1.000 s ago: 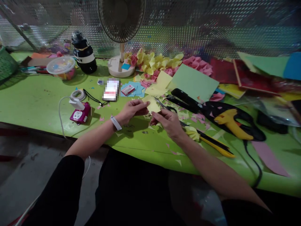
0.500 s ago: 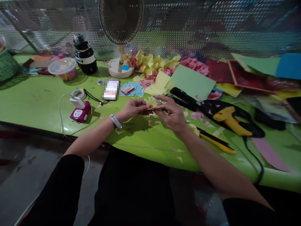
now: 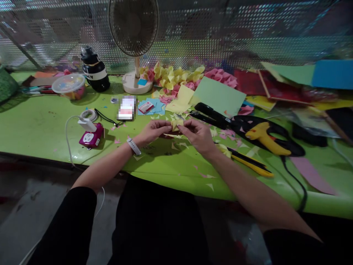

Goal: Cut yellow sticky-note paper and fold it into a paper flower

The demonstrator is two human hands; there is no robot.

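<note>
Between my two hands, just above the green table (image 3: 154, 162), is a small piece of yellow paper (image 3: 177, 125). My left hand (image 3: 154, 131) pinches its left side between thumb and fingers. On its right side my right hand (image 3: 199, 135) grips it, the thumb pressed on the paper's face. Small yellow and pink paper scraps (image 3: 180, 144) lie below and around both hands. Beyond the hands are sheets of yellow paper (image 3: 180, 98) and blue squares of paper (image 3: 158, 104) with a small red and white box (image 3: 146, 107) on them.
To the right lie black long-handled tool (image 3: 211, 115), a yellow glue gun (image 3: 268, 140) and a yellow-and-black cutter (image 3: 250, 163). Folded yellow paper flowers (image 3: 176, 76) are heaped behind, beside a fan (image 3: 135, 82). A phone (image 3: 127, 108), black bottle (image 3: 95, 71) and purple plug adapter (image 3: 92, 137) stand left.
The right hand's fingers have closed in, and its thumb now presses on the yellow paper, which has turned its face toward me. The camera view has shifted slightly.
</note>
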